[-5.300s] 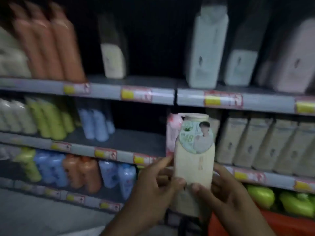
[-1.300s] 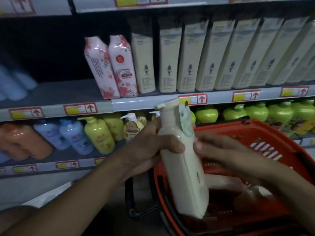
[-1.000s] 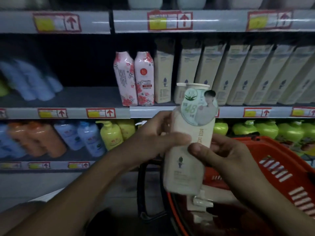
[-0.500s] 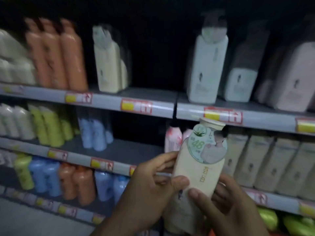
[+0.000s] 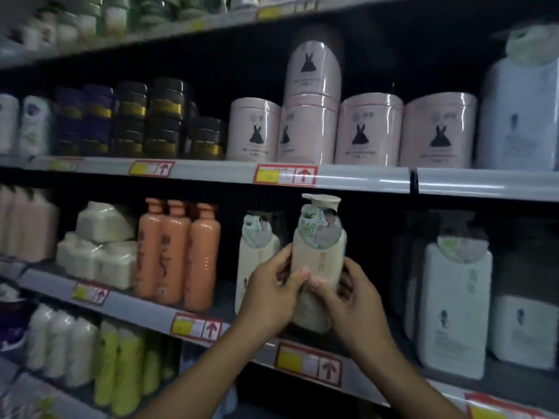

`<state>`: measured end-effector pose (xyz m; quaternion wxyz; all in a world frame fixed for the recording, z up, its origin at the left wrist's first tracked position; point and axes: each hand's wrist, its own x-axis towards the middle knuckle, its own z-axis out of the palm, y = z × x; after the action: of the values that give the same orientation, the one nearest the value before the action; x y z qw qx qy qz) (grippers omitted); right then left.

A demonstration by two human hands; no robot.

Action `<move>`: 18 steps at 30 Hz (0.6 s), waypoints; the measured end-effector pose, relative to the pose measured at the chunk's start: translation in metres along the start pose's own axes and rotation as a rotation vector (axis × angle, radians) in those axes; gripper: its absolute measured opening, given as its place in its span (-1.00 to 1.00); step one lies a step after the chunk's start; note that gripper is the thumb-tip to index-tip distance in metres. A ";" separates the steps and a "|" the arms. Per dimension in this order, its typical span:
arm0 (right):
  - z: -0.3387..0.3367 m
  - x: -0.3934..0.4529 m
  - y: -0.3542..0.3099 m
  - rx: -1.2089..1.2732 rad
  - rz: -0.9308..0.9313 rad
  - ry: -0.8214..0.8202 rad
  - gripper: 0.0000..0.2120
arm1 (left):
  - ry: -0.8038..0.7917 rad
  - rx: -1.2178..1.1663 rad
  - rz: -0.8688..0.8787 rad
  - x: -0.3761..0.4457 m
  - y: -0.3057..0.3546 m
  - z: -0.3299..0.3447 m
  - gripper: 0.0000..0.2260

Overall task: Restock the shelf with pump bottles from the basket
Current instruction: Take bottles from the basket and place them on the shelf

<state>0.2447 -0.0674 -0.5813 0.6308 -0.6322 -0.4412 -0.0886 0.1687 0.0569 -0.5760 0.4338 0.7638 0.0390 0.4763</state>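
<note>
Cream pump bottle [image 5: 319,261] is held upright in both hands, in front of the middle shelf [image 5: 145,311], its base at about the shelf's front edge; whether it rests on the shelf cannot be told. Left hand [image 5: 269,300] is wrapped round the bottle's left side, thumb across the front. Right hand [image 5: 354,300] is wrapped round the right side, thumb on the front, thumb tips almost meeting. Both grips are closed on the lower body. A round paper tag [image 5: 322,229] hangs at the neck below the flat pump head.

A matching tagged bottle [image 5: 257,261] stands just left of it on the same shelf. Further left: three orange bottles [image 5: 178,255], then wrapped white packs [image 5: 99,249]. Right on that shelf: a big white bottle [image 5: 456,309] with a similar tag.

Upper shelf [image 5: 363,178] carries pink tubs [image 5: 369,130] with a rabbit mark, one stacked on another, and dark jars [image 5: 151,119] to the left. Lower shelf: white and yellow bottles [image 5: 118,361], blurred.

Red-and-yellow price tags [image 5: 286,175] are fixed along the shelf edges.
</note>
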 end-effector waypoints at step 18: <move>0.018 0.036 0.062 -0.654 0.404 -0.126 -0.83 | 0.032 0.493 -0.384 0.029 -0.049 0.043 -0.77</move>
<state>0.3003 -0.0243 -0.6052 0.3722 -0.8783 -0.2942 -0.0598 0.2343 0.0740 -0.5980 0.3169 0.8171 0.3035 0.3740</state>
